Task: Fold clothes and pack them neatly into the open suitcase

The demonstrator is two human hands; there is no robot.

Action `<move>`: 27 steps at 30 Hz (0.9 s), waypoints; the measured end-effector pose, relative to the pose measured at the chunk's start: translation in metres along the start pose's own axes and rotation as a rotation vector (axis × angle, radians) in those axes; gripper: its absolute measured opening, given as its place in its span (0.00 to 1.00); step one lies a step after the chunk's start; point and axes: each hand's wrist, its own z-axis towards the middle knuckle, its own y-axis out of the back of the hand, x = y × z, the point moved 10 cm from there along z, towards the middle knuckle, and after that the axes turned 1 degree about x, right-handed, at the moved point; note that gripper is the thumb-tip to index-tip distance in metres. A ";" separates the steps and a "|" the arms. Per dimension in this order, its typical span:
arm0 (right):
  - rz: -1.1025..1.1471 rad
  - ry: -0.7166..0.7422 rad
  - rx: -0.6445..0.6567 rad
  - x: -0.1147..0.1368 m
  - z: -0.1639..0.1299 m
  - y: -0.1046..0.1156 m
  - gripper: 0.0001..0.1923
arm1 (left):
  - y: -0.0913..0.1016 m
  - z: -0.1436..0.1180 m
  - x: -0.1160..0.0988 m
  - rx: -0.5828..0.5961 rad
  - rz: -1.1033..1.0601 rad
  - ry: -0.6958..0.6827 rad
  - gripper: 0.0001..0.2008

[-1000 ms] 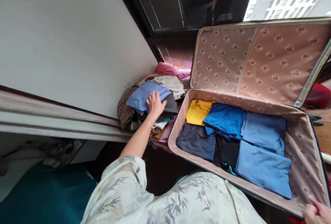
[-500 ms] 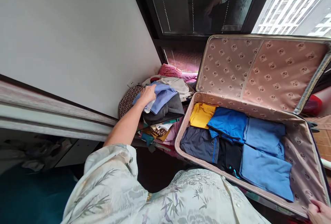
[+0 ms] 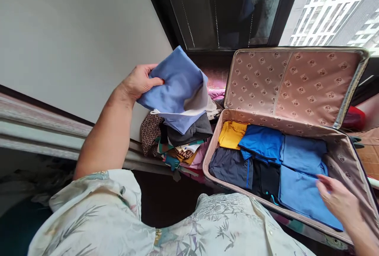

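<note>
1. Your left hand (image 3: 139,81) was pinching a folded light-blue garment (image 3: 177,88) by its left edge, thumb on top and fingers beneath, lifted clear above the pile of folded clothes (image 3: 180,141) at about 11 o'clock from your body.
2. Judged from its sag, the garment was light and soft: the far end drooped and a pale inner layer slipped out at the lower edge. A grip at one edge let the fold loosen; a hold under the middle, or both hands along the folded edge, would likely have kept it flat.
3. Your right hand (image 3: 337,199) lay spread, palm down, on the folded blue cloth (image 3: 304,200) at the near right of the open suitcase (image 3: 352,169), at about 3 o'clock. It held nothing.
4. Against half a second earlier, the garment had left the top of the pile, where your left hand had only closed on it, and now hung in the air.
5. Your right hand had moved from the suitcase's near rim inward onto the packed clothes.
</note>
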 end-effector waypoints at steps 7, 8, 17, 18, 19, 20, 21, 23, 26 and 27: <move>1.140 -0.212 0.538 0.209 -0.018 -0.113 0.37 | -0.147 -0.043 -0.055 0.261 -0.224 -0.074 0.28; 1.162 -0.227 0.493 0.222 -0.016 -0.118 0.36 | -0.172 -0.053 -0.060 0.281 -0.221 -0.102 0.25; 0.999 -0.254 0.068 0.184 -0.007 -0.135 0.16 | -0.332 -0.145 -0.031 0.148 -0.240 -0.029 0.25; 0.985 -0.241 0.058 0.180 -0.011 -0.136 0.16 | -0.344 -0.155 -0.022 0.143 -0.304 0.019 0.25; 0.957 -0.225 0.043 0.177 -0.015 -0.137 0.17 | -0.356 -0.164 -0.012 0.144 -0.389 0.083 0.24; 0.914 -0.203 0.027 0.175 -0.018 -0.136 0.17 | -0.367 -0.172 0.000 0.156 -0.498 0.165 0.24; 0.860 -0.170 0.017 0.174 -0.022 -0.135 0.16 | -0.380 -0.181 0.011 0.184 -0.630 0.265 0.24; 0.723 -0.060 0.046 0.180 -0.028 -0.134 0.13 | -0.407 -0.197 0.029 0.277 -0.933 0.486 0.25; 0.443 0.180 0.184 0.204 -0.039 -0.139 0.14 | -0.443 -0.220 0.041 0.401 -1.292 0.772 0.23; 0.332 0.262 0.237 0.214 -0.044 -0.142 0.15 | -0.454 -0.227 0.044 0.419 -1.357 0.857 0.22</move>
